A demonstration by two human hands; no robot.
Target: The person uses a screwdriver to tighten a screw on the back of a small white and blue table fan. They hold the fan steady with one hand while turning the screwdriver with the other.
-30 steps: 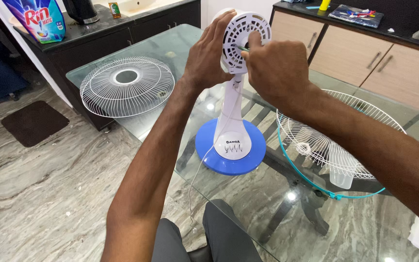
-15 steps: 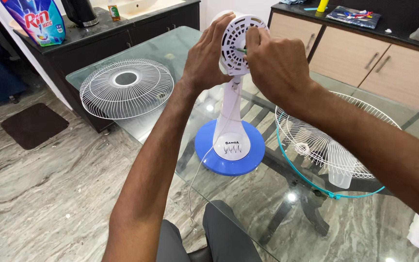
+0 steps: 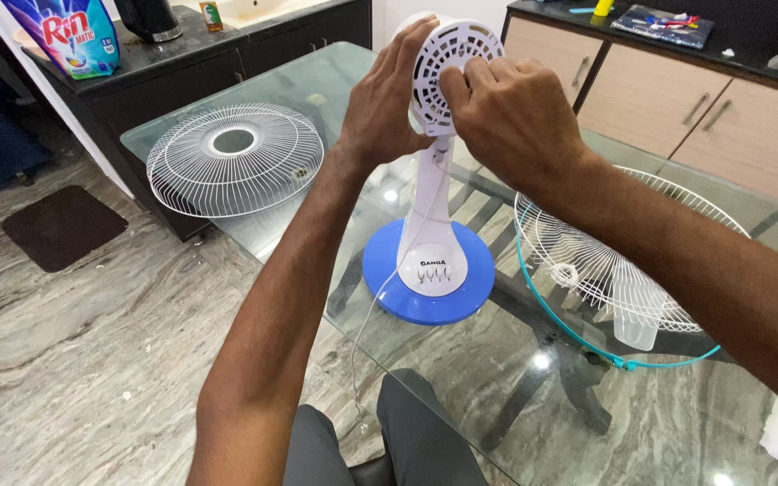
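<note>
A white table fan stand with a round blue base (image 3: 428, 270) is upright on the glass table (image 3: 533, 396). At its top is the white slotted motor housing (image 3: 447, 54). My left hand (image 3: 384, 103) wraps around the housing's left side and holds it. My right hand (image 3: 511, 112) presses its fingertips against the slotted rear face; whether it pinches a small part there is hidden. A thin white cord (image 3: 366, 328) runs down from the stand over the table's edge.
A white wire fan guard (image 3: 234, 162) lies flat on the table's far left. A second wire guard with a teal rim (image 3: 619, 265) lies at the right. Dark counters, a detergent bag (image 3: 69, 31) and wooden cabinets (image 3: 677, 99) stand behind. My knees are under the table edge.
My right hand has shifted slightly left and down across the housing's rear face. My left hand keeps its hold. The fan stand has not moved on the table.
</note>
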